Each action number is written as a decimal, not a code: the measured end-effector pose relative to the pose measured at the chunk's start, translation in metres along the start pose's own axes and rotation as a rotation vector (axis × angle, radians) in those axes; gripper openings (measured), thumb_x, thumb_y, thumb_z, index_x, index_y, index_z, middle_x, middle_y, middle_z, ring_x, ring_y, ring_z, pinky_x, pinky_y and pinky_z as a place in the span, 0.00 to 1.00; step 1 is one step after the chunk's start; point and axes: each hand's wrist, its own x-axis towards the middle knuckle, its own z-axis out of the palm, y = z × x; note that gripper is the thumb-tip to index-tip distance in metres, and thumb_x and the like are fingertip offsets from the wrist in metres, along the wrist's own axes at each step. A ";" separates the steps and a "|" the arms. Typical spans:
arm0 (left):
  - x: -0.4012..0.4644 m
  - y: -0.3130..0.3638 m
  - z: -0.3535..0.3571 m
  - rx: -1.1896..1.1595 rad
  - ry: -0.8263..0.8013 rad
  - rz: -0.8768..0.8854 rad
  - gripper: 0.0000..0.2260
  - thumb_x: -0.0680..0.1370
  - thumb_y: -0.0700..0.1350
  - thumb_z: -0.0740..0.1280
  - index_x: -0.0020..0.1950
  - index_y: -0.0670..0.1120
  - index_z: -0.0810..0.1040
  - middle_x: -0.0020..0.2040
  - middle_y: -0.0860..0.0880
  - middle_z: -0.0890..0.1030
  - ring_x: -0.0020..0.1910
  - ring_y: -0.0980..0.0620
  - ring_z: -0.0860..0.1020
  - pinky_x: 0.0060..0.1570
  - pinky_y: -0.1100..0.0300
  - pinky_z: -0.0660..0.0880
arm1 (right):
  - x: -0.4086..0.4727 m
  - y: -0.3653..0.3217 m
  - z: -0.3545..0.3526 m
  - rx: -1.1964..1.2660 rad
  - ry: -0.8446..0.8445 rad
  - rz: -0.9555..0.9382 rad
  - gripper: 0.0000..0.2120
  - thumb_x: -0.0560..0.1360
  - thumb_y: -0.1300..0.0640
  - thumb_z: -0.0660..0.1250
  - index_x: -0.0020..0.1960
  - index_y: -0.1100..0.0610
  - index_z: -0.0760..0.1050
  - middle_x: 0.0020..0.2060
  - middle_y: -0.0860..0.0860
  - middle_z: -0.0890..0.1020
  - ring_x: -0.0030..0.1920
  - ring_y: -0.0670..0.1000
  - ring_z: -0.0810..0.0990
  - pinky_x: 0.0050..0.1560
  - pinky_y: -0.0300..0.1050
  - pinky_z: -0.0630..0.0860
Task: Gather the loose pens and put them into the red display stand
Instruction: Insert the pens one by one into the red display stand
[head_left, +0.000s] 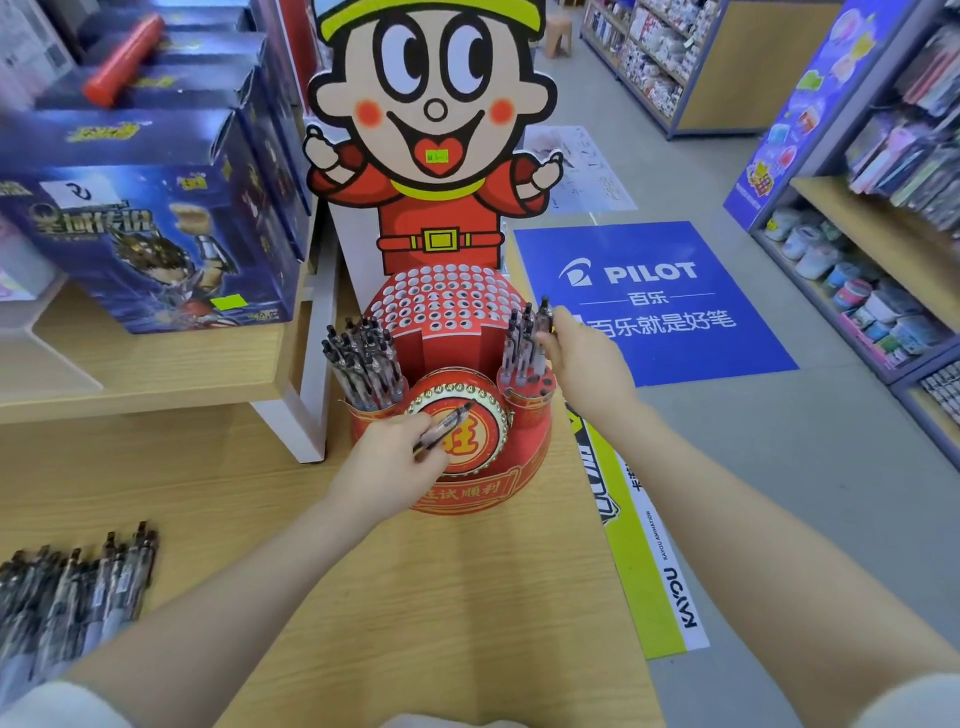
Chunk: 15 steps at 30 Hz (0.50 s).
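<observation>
Head view: the red display stand (457, 415) sits on the wooden tabletop (467, 597), and all positions are given relative to it. Left hand (387, 465), in front of the stand, has its fingers clamped on one pen (444, 428) lying across the round emblem. Right hand (582, 353), at the stand's right cup, pinches an upright pen (545, 314). Loose pens (78, 587) lie on the tabletop, well apart to the left.
</observation>
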 end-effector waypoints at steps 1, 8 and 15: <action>0.000 0.000 0.001 0.000 0.007 0.000 0.13 0.76 0.43 0.63 0.33 0.43 0.66 0.31 0.49 0.71 0.33 0.51 0.71 0.35 0.53 0.69 | 0.001 0.001 0.000 0.028 0.008 0.018 0.09 0.82 0.53 0.53 0.46 0.58 0.61 0.35 0.54 0.72 0.35 0.57 0.70 0.32 0.47 0.61; -0.003 -0.004 0.000 -0.032 0.005 -0.042 0.15 0.79 0.52 0.61 0.40 0.42 0.71 0.35 0.46 0.79 0.35 0.49 0.78 0.37 0.48 0.75 | 0.000 0.003 0.005 0.117 0.017 0.060 0.08 0.82 0.53 0.54 0.47 0.56 0.63 0.37 0.53 0.73 0.36 0.55 0.70 0.35 0.46 0.64; -0.004 0.002 -0.005 -0.021 -0.035 -0.072 0.14 0.78 0.53 0.61 0.41 0.44 0.70 0.36 0.46 0.80 0.36 0.48 0.78 0.38 0.46 0.77 | 0.008 0.005 0.007 0.028 -0.005 0.078 0.10 0.81 0.54 0.55 0.50 0.60 0.68 0.36 0.53 0.72 0.36 0.55 0.70 0.34 0.45 0.63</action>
